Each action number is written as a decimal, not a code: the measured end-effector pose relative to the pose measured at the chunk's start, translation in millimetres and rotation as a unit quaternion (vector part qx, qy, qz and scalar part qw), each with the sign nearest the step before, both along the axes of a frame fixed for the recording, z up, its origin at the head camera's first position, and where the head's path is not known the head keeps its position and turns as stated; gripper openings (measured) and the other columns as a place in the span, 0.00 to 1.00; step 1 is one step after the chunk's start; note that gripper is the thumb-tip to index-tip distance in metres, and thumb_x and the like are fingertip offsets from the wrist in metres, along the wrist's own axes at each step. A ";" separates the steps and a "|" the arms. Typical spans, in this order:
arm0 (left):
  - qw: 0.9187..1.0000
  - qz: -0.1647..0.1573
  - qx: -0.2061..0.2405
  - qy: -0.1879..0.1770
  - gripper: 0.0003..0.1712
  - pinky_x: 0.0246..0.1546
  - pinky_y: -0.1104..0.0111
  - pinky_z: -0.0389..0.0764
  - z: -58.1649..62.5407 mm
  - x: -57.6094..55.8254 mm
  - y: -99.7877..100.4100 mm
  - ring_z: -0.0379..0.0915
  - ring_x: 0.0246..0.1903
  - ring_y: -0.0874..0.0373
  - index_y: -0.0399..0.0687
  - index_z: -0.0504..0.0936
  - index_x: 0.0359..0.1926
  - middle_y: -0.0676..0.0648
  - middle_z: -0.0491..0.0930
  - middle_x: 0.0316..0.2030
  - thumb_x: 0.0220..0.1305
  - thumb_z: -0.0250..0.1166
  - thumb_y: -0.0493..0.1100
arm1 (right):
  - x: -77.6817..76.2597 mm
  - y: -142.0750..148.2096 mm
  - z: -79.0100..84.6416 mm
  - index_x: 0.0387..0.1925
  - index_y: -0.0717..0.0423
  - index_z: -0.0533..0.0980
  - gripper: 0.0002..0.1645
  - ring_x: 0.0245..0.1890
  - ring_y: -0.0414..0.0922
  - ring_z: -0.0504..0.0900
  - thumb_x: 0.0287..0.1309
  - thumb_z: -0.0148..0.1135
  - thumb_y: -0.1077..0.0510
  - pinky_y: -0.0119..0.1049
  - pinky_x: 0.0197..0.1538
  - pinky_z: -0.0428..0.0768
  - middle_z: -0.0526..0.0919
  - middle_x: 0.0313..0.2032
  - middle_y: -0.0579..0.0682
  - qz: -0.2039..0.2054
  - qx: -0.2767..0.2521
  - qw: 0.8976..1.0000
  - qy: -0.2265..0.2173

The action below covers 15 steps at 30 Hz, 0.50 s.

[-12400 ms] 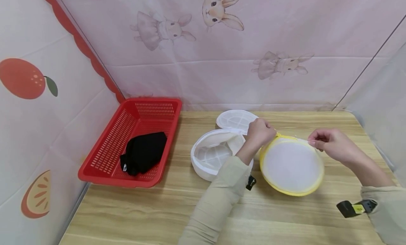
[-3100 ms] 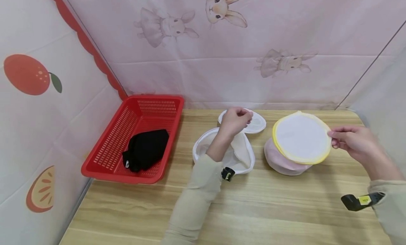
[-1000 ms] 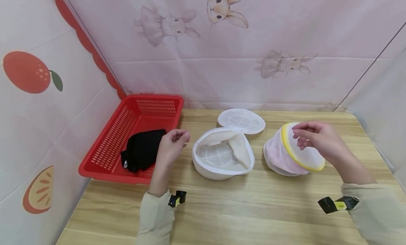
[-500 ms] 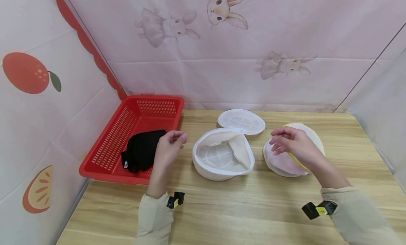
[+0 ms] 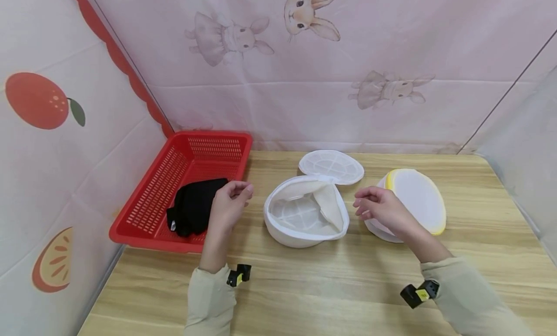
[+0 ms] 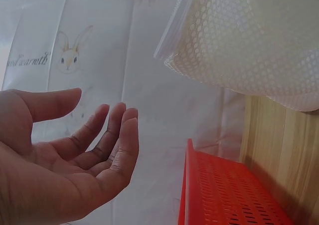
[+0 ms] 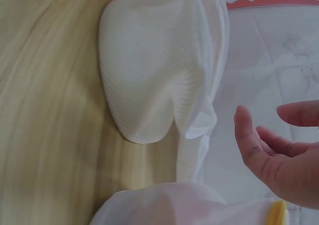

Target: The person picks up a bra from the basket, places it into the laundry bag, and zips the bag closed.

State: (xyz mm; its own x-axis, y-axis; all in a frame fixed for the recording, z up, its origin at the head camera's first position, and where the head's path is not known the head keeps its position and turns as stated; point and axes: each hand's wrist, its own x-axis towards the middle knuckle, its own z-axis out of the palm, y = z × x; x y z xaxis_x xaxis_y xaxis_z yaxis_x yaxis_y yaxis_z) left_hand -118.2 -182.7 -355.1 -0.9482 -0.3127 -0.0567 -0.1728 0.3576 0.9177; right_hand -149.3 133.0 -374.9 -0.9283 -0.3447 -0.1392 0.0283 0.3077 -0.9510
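Observation:
A white mesh laundry bag (image 5: 283, 234) stands mid-table in the head view, its zipped lid (image 5: 330, 166) folded back and a cream flap inside. To its right is a pinkish-white laundry bag (image 5: 417, 200) with a yellow rim, its round top tilted toward the right. My left hand (image 5: 228, 208), fingers loosely curled and holding nothing, hovers by the basket's right edge, left of the white bag. My right hand (image 5: 385, 210) hangs between the two bags, overlapping the yellow-rimmed one in the head view. Its fingers are relaxed with nothing in them, as the right wrist view confirms.
A red perforated basket (image 5: 174, 145) sits at the left of the wooden table (image 5: 313, 287), holding a folded black cloth item (image 5: 196, 208). Printed curtains (image 5: 322, 109) stand behind the table and along its sides.
Earlier both hands worked at the yellow-rimmed bag's edge; both have let go. My left hand moved left to the basket, and lately my right hand moved left toward the white bag.

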 end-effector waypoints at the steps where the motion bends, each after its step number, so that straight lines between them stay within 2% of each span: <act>1: 1.000 0.000 -0.003 -0.003 0.12 0.39 0.64 0.76 0.0 0.4 -0.5 0.75 0.38 0.52 0.38 0.78 0.43 0.40 0.79 0.36 0.63 0.59 0.42 | -0.3 -0.8 -2.3 0.48 0.77 0.64 0.16 0.32 0.44 0.78 0.62 0.46 0.67 0.37 0.36 0.79 0.77 0.35 0.57 0.000 0.009 1.000 0.001; 6: 1.000 0.005 -0.015 0.000 0.12 0.37 0.65 0.76 -0.6 3.2 -4.5 0.75 0.38 0.52 0.39 0.78 0.43 0.40 0.78 0.36 0.62 0.59 0.42 | -4.0 -3.3 -16.3 0.46 0.77 0.67 0.16 0.31 0.45 0.78 0.62 0.48 0.66 0.37 0.34 0.79 0.77 0.35 0.61 -0.001 0.048 0.999 -0.004; 9: 1.000 0.008 -0.024 0.001 0.12 0.36 0.68 0.75 -1.7 5.1 -7.7 0.74 0.37 0.53 0.39 0.78 0.43 0.42 0.78 0.36 0.62 0.59 0.42 | -5.6 -3.5 -25.7 0.45 0.77 0.67 0.16 0.30 0.43 0.77 0.62 0.49 0.65 0.38 0.35 0.79 0.76 0.34 0.62 -0.008 0.055 0.998 -0.020; 13: 0.999 0.016 -0.028 0.002 0.12 0.35 0.69 0.74 -3.8 6.9 -12.9 0.74 0.36 0.53 0.40 0.78 0.43 0.42 0.78 0.36 0.62 0.59 0.42 | -5.9 -4.4 -35.3 0.44 0.78 0.68 0.16 0.27 0.41 0.77 0.61 0.49 0.65 0.36 0.33 0.79 0.76 0.31 0.58 -0.022 0.040 0.998 -0.043; 15: 1.000 0.017 -0.025 0.000 0.12 0.37 0.67 0.75 -3.3 7.6 -15.5 0.74 0.37 0.52 0.39 0.78 0.43 0.40 0.78 0.37 0.63 0.58 0.42 | -5.8 -5.5 -37.7 0.44 0.77 0.68 0.16 0.25 0.41 0.76 0.60 0.49 0.64 0.35 0.31 0.78 0.76 0.28 0.55 -0.024 0.048 0.997 -0.047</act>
State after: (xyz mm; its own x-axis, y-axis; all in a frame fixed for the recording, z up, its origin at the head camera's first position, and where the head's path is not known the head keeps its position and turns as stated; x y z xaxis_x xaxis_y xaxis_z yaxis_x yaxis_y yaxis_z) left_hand -110.6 -198.1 -358.4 -0.9368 -0.3477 -0.0395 -0.1850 0.3962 0.8993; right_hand -155.0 127.5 -412.6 -0.9250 -0.2808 -0.2559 0.1324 0.3931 -0.9099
